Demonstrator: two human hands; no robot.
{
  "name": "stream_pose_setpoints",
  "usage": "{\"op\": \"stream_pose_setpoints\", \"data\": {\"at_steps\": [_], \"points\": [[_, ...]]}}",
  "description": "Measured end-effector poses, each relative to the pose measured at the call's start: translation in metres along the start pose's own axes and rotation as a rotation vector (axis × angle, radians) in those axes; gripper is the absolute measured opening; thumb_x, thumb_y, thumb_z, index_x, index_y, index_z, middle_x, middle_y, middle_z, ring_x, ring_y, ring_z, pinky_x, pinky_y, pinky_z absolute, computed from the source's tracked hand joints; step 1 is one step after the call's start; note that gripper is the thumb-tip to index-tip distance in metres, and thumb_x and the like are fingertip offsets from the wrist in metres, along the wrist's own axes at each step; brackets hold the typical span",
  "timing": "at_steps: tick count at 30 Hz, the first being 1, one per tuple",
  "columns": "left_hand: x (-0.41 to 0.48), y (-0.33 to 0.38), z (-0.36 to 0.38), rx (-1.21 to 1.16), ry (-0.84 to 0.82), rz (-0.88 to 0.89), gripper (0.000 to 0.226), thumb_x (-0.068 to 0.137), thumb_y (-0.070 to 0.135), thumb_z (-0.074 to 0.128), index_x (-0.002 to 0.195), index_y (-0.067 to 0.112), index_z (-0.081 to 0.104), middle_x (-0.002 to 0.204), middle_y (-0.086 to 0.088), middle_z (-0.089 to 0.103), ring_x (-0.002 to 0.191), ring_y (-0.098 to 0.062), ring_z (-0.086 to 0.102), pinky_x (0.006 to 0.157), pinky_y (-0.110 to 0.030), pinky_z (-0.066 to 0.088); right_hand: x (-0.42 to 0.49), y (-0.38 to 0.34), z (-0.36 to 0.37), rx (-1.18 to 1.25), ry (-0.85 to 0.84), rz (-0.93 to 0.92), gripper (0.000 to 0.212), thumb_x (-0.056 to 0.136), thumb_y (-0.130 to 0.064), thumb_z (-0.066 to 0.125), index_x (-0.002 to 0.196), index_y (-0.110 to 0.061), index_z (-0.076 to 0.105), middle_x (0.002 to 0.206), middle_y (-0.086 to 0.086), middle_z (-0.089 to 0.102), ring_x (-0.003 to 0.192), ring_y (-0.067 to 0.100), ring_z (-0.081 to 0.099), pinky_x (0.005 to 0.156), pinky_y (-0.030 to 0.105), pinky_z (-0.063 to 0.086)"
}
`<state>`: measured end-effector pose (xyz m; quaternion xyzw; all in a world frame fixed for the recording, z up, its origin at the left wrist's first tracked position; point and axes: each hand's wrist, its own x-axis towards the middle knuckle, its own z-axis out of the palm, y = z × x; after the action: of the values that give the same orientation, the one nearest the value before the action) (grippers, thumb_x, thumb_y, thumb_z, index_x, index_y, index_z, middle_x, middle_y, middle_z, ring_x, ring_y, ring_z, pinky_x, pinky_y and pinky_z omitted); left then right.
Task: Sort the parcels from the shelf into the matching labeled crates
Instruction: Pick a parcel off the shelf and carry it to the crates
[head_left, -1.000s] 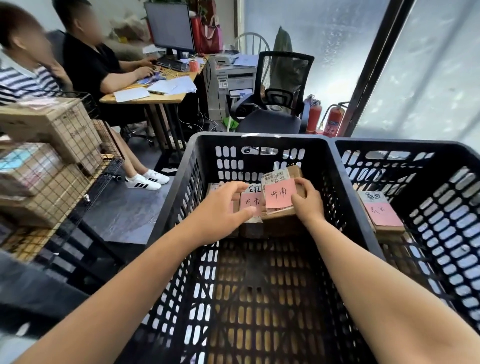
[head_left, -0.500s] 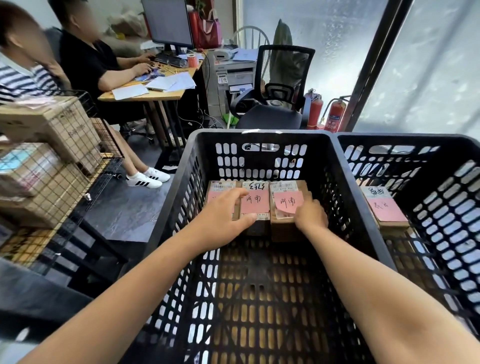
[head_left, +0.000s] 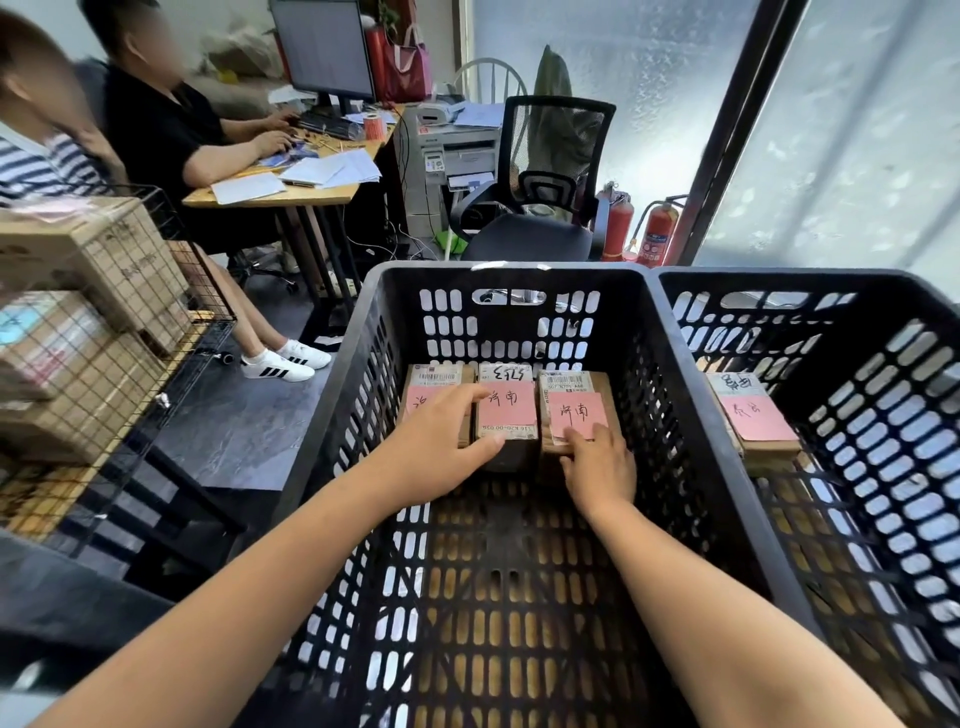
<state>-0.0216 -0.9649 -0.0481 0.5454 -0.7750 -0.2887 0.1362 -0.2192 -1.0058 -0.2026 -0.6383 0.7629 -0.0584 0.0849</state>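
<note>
Both hands, left hand (head_left: 441, 453) and right hand (head_left: 598, 466), rest flat on parcels (head_left: 508, 411).

The person's left forearm (head_left: 270, 587) and right forearm (head_left: 717, 597) are both bare along the whole stretch in view, each narrowing to a bare wrist and an ungloved hand, the left hand (head_left: 441, 452) and the right hand (head_left: 600, 467).

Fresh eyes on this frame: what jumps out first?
Three pink-labelled parcels sit in a row against the far wall of the middle black crate. The left hand lies over the left two, and the right hand touches the near edge of the right one. The crate to the right holds a single pink-labelled parcel.
</note>
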Motion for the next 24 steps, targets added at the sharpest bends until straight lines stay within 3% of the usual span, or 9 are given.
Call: {"op": "stream_pose_setpoints", "data": {"at_steps": [6,10,14,17,24], "points": [[-0.001,-0.008,0.000,0.063,-0.023,-0.035,0.060,0.093,0.034,0.050,0.145,0.018,0.025,0.149,0.004,0.031,0.134,-0.010,0.033,0.105,-0.020,0.025,0.017,-0.004,0.000,0.090,-0.020,-0.007,0.041,0.098,-0.017,0.040,0.139,-0.025,0.042,0.139,0.011,0.040,0.132,0.032,0.031,0.110,0.036,0.026],[-0.003,-0.011,-0.001,0.081,-0.031,-0.052,0.061,0.094,0.034,0.050,0.146,0.017,0.024,0.150,0.003,0.030,0.135,-0.010,0.031,0.106,-0.021,0.024,0.021,-0.007,0.000,0.157,-0.066,0.035,0.041,0.099,-0.023,0.038,0.139,-0.019,0.043,0.143,0.013,0.037,0.136,0.031,0.025,0.113,0.034,0.014],[-0.006,-0.013,-0.003,0.101,-0.030,-0.049,0.060,0.094,0.034,0.050,0.145,0.016,0.025,0.150,0.002,0.030,0.136,-0.012,0.031,0.108,-0.023,0.025,0.015,-0.014,-0.015,0.104,-0.137,0.018,0.055,0.094,-0.023,0.052,0.144,-0.022,0.029,0.147,0.014,0.028,0.138,0.034,0.023,0.114,0.046,0.016],[-0.008,-0.014,-0.003,0.122,-0.027,-0.046,0.061,0.094,0.035,0.049,0.146,0.015,0.024,0.150,0.001,0.030,0.136,-0.013,0.030,0.109,-0.026,0.025,0.010,-0.016,-0.030,0.114,-0.139,0.032,0.058,0.094,-0.028,0.052,0.145,-0.021,0.025,0.152,0.015,0.019,0.143,0.035,0.010,0.113,0.054,0.013],[-0.020,-0.011,-0.004,0.196,-0.017,-0.045,0.062,0.094,0.036,0.049,0.145,0.012,0.024,0.149,-0.004,0.032,0.136,-0.017,0.032,0.110,-0.029,0.026,-0.011,-0.009,-0.063,0.120,-0.104,-0.051,0.060,0.091,-0.040,0.053,0.142,-0.018,0.031,0.152,0.012,0.021,0.144,0.038,0.004,0.116,0.047,0.015]]}}
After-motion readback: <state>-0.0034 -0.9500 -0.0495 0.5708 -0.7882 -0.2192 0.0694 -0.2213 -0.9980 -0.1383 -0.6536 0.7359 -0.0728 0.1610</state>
